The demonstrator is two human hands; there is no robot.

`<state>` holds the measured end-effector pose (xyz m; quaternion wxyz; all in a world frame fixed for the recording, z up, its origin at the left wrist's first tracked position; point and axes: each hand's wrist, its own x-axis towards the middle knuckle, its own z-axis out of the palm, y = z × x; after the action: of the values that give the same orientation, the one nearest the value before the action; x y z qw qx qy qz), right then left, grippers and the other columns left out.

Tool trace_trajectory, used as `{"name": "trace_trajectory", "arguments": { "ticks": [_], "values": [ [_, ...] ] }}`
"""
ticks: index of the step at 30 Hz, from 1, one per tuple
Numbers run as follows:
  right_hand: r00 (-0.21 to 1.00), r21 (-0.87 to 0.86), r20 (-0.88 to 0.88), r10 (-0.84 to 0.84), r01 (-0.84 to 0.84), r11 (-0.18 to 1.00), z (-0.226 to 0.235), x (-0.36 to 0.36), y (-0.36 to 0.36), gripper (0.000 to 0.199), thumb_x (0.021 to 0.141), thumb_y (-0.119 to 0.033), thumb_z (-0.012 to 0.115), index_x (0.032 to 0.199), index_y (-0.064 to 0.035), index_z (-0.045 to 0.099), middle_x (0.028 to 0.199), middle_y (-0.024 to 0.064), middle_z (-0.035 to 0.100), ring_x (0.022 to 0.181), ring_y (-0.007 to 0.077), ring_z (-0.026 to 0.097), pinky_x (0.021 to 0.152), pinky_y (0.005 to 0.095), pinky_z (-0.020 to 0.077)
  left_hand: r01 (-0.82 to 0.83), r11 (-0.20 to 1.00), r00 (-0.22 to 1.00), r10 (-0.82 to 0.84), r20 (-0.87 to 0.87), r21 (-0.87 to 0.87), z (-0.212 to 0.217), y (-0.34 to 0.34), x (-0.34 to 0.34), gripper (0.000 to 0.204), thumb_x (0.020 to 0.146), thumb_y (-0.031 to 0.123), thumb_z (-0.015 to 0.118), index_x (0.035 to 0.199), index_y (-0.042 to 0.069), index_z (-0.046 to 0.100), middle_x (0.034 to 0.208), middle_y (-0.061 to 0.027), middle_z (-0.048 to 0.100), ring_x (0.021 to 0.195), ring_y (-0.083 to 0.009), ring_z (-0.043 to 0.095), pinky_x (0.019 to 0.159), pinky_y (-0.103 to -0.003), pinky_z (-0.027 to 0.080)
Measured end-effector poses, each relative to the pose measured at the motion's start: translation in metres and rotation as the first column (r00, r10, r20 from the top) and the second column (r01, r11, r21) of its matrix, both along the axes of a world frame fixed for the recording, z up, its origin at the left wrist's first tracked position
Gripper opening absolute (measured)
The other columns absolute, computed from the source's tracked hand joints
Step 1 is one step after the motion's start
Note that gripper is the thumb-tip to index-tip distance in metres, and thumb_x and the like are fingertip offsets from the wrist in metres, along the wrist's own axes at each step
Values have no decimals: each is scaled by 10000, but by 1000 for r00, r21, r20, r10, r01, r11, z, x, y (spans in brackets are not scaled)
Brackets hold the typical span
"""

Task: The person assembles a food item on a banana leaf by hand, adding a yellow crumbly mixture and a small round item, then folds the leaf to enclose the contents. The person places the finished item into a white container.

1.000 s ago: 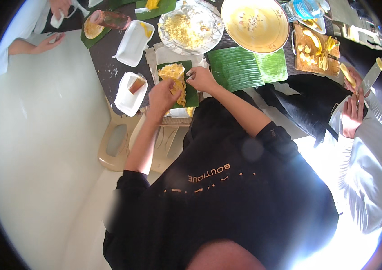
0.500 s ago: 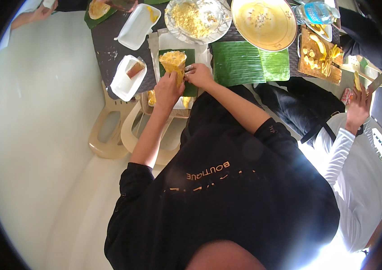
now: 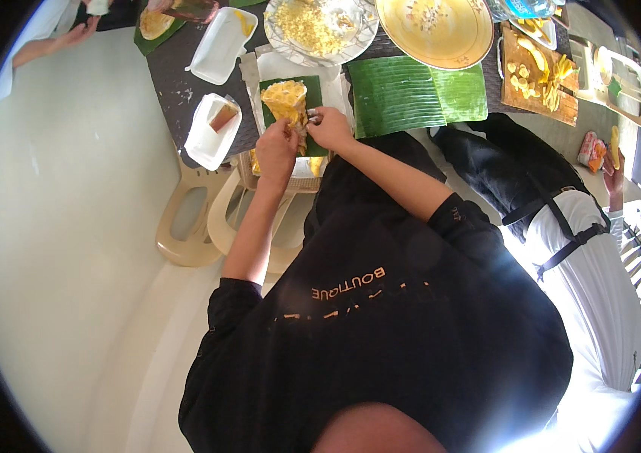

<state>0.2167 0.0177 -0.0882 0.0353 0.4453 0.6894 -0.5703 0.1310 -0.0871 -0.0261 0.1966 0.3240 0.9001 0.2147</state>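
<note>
A yellow, lacy-looking sheet of food [image 3: 287, 97], wide at its far end and narrowing toward me, lies over a dark green piece of banana leaf [image 3: 314, 90] on white paper [image 3: 333, 78]. My left hand [image 3: 278, 151] has its fingers closed on the sheet's near, narrow part. At the sheet's right edge is my right hand [image 3: 329, 128], fingers bent together; the fingertips meet the edge, with a bit of white on them. What lies between those fingers is too small to make out.
Two foam trays [image 3: 203, 143] [image 3: 204, 66] stand at left. Beyond are a plate of yellow crumbs [image 3: 275, 38] and a big yellow plate [image 3: 441, 53]; a banana leaf [image 3: 392, 94] lies right. A cutting board [image 3: 520, 49] holds bananas. A co-worker [image 3: 588, 257] is at right; plastic chairs [image 3: 177, 226] below.
The view has shifted slightly. My hands stay at the yellow sheet, whose far end spreads a little wider. At right, the co-worker's hand has moved outward, and its knife no longer shows.
</note>
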Motion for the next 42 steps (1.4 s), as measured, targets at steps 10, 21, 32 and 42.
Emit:
{"name": "trace_trajectory", "arguments": {
  "ticks": [10,21,32,42],
  "values": [
    [990,-21,-138,-24,22,1000,0,2,-2,324,713,-187,647,986,-12,665,854,175,675,822,344,646,757,411,516,7,990,999,-11,35,137,7,2,4,146,795,108,633,901,10,651,785,-161,640,716,-312,634,645,-392,491],
    [986,-81,-168,-20,7,997,-13,-1,-2,307,792,-118,601,1067,13,640,796,146,684,687,222,673,666,331,528,249,969,959,-245,-143,11,5,10,10,72,823,110,609,869,55,614,770,-138,615,731,-309,617,649,-413,489],
    [987,-231,-133,-94,62,971,-40,-2,-3,317,752,-174,597,1025,-33,675,802,163,684,768,316,665,710,386,524,335,942,929,-325,-180,30,4,2,22,164,812,90,601,966,35,607,867,-137,624,819,-281,613,666,-379,505],
    [995,-83,-94,-45,37,996,-40,-4,4,260,729,-185,627,913,-7,675,757,150,680,739,295,669,696,368,522,-406,895,899,355,255,183,-15,-20,-15,282,827,86,602,1077,-45,623,944,-173,684,841,-229,680,752,-316,536]
  ]
}}
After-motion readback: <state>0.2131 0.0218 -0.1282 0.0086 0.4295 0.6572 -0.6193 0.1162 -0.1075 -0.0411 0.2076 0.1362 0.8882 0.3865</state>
